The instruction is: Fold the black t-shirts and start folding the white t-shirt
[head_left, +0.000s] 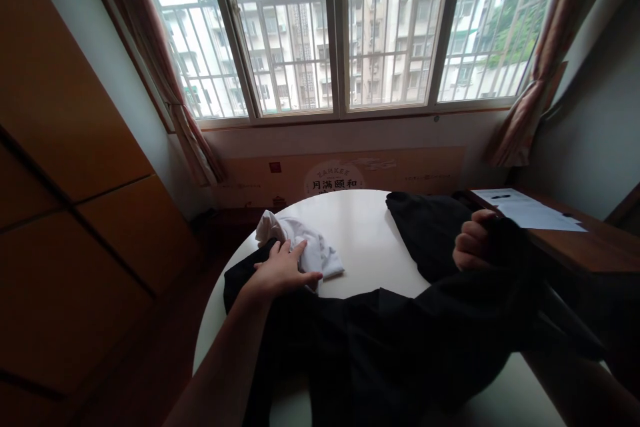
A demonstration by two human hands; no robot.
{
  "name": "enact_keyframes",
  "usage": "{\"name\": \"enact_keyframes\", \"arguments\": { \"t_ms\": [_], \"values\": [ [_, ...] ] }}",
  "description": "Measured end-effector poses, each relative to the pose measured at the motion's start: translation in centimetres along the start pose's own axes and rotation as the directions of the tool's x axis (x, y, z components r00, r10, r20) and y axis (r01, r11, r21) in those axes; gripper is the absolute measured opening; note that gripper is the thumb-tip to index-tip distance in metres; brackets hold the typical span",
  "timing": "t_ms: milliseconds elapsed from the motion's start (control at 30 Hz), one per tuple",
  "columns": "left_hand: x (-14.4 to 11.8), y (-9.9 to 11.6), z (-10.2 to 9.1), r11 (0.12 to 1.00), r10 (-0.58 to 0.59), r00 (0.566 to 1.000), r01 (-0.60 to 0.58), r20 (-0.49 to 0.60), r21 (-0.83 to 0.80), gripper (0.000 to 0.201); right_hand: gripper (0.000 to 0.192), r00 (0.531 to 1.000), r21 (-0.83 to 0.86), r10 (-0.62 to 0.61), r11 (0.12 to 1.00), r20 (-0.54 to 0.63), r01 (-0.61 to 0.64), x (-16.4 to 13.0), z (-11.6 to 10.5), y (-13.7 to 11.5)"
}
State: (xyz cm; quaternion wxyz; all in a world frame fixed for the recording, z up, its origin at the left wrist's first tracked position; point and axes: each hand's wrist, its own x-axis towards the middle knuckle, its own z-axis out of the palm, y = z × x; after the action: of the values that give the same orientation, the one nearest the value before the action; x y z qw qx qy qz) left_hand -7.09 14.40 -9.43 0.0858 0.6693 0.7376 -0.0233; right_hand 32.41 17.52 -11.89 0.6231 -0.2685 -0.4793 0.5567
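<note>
A black garment (390, 340) lies spread over the round white table (360, 240). My left hand (283, 270) rests flat on its left corner, fingers apart, touching a crumpled white cloth (305, 247) just beyond. My right hand (473, 240) is closed on a raised fold of the black garment at the right side of the table.
A wooden desk (590, 240) with white papers (530, 210) stands at the right. A wooden cabinet (65, 180) fills the left. A barred window (340, 27) with tied curtains is behind the table, with a printed cardboard sheet (340, 177) leaning below it.
</note>
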Motion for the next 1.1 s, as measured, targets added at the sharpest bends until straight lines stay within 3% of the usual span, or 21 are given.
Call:
{"name": "enact_keyframes", "arguments": {
  "t_ms": [67, 133, 200, 267, 333, 433, 500, 600, 700, 767, 833, 900, 967, 1100],
  "values": [
    [0.5, 0.5, 0.4, 0.999, -0.031, 0.999, 0.031, -0.015, 0.018, 0.099, 0.039, 0.99, 0.033, 0.097, 0.994, 0.1, -0.101, -1.0, 1.3, 0.6],
    [1.0, 0.7, 0.7, 0.999, -0.031, 0.999, 0.032, -0.028, 0.044, 0.095, 0.038, 0.957, -0.104, 0.161, 0.985, 0.241, -0.139, -2.1, 3.3, 1.3],
    [1.3, 0.5, 0.9, 0.998, -0.032, 0.998, 0.035, -0.049, 0.055, 0.089, 0.042, 0.879, -0.347, 0.2, 0.937, 0.434, -0.041, -3.2, 5.4, 1.9],
    [1.7, 0.0, 0.9, 0.998, -0.025, 0.996, 0.029, -0.085, 0.055, 0.084, 0.041, 0.727, -0.531, 0.289, 0.838, 0.622, 0.121, -4.1, 7.2, 2.4],
    [2.1, -0.8, 1.0, 0.999, -0.02, 0.991, 0.026, -0.131, 0.046, 0.081, 0.053, 0.607, -0.678, 0.431, 0.689, 0.667, 0.257, -4.9, 8.5, 3.0],
    [2.9, -2.2, 1.2, 0.997, -0.056, 0.979, 0.065, -0.194, 0.039, 0.079, 0.081, 0.556, -0.774, 0.542, 0.5, 0.63, 0.389, -5.7, 9.5, 3.7],
    [3.6, -3.2, 1.4, 0.993, -0.101, 0.961, 0.113, -0.259, 0.032, 0.074, 0.074, 0.564, -0.783, 0.544, 0.451, 0.621, 0.428, -6.0, 9.8, 3.6],
    [4.5, -4.3, 2.0, 0.985, -0.156, 0.923, 0.173, -0.351, 0.015, 0.066, 0.046, 0.615, -0.823, 0.547, 0.379, 0.568, 0.424, -5.7, 9.6, 2.6],
    [4.8, -4.7, 2.2, 0.982, -0.172, 0.913, 0.188, -0.37, 0.007, 0.061, 0.036, 0.596, -0.893, 0.664, 0.329, 0.45, 0.308, -4.9, 8.5, 1.2],
    [4.5, -4.4, 1.9, 0.984, -0.164, 0.922, 0.179, -0.349, 0.01, 0.058, 0.033, 0.555, -0.913, 0.729, 0.368, 0.401, 0.177, -4.1, 7.3, 0.6],
    [4.0, -4.0, 1.3, 0.985, -0.158, 0.935, 0.171, -0.317, 0.013, 0.052, 0.026, 0.568, -0.864, 0.707, 0.503, 0.422, 0.016, -3.4, 6.1, 0.5],
    [3.4, -3.5, 0.7, 0.985, -0.16, 0.946, 0.17, -0.281, 0.009, 0.047, 0.017, 0.646, -0.723, 0.62, 0.675, 0.445, -0.15, -2.8, 5.0, 0.9],
    [2.9, -3.1, 0.2, 0.985, -0.166, 0.957, 0.174, -0.236, 0.011, 0.045, 0.023, 0.759, -0.546, 0.521, 0.795, 0.39, -0.264, -2.3, 4.3, 1.4],
    [2.2, -2.2, 0.0, 0.973, -0.194, 0.971, 0.208, -0.137, 0.097, 0.046, 0.052, 0.93, -0.335, 0.333, 0.903, 0.156, -0.267, -1.5, 4.0, 2.0]
  ]
}}
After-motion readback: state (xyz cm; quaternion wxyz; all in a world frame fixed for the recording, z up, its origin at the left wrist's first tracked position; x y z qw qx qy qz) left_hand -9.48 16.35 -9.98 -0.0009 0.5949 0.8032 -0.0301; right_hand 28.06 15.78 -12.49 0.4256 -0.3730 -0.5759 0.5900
